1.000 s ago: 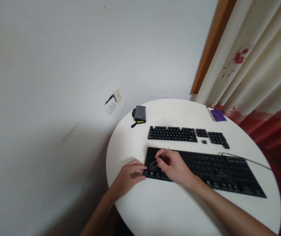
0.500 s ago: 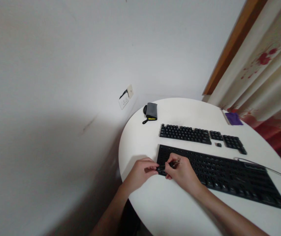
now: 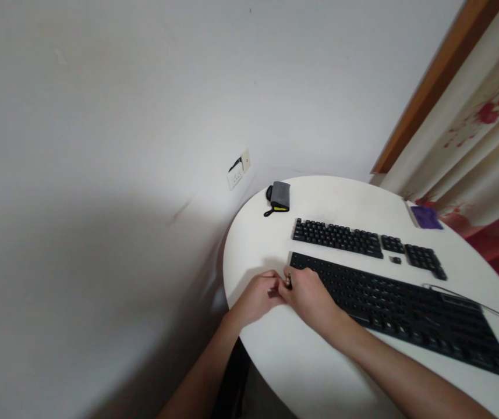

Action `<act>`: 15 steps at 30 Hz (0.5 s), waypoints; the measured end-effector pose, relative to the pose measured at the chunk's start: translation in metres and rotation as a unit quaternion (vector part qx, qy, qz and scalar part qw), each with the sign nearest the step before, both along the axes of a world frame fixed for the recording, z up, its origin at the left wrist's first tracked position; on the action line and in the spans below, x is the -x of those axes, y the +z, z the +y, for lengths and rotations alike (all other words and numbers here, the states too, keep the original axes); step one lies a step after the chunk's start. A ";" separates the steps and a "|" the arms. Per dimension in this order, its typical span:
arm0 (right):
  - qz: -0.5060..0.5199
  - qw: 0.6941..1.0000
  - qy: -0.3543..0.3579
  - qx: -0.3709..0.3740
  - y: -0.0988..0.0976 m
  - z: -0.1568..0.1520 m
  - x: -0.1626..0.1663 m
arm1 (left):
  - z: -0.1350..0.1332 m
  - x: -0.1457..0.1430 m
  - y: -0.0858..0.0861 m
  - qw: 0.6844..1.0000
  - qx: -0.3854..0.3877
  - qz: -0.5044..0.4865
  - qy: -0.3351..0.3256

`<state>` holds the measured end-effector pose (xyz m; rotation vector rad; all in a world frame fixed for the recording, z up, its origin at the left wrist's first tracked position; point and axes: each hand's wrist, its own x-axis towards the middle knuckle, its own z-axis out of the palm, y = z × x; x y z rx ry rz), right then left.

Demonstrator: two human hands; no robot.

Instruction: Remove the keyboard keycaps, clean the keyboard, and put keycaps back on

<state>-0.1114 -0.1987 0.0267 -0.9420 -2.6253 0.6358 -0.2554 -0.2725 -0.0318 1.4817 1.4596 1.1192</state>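
Note:
At the left end of the keyboard, my two hands meet, fingertips touching. My right hand is closed around a small keycap puller, mostly covered by the fingers. My left hand pinches at the puller's end, on what looks like a small black keycap; the fingers hide it now. The keyboard lies at a slant with bare switch positions across it. Behind it, the loose black keycaps stand in rows in keyboard order.
A single keycap sits apart near the number-pad group. A grey pouch and a purple cloth lie toward the back of the round white table. A cable runs off right. Wall and curtain stand behind.
My right hand has moved left against my left fingertips, and the puller's wires no longer show. The view has shifted slightly, so everything sits further right.

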 end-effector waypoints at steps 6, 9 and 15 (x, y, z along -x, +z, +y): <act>0.061 0.996 0.038 0.056 -0.008 0.010 -0.014 | -0.001 -0.004 0.006 0.999 -0.008 0.044 0.021; 0.135 0.984 0.041 0.107 -0.018 0.011 -0.023 | -0.002 -0.003 0.006 0.998 -0.013 0.062 0.021; 0.203 0.959 0.015 0.197 -0.033 0.010 -0.029 | -0.002 -0.004 0.003 0.998 -0.009 0.059 0.025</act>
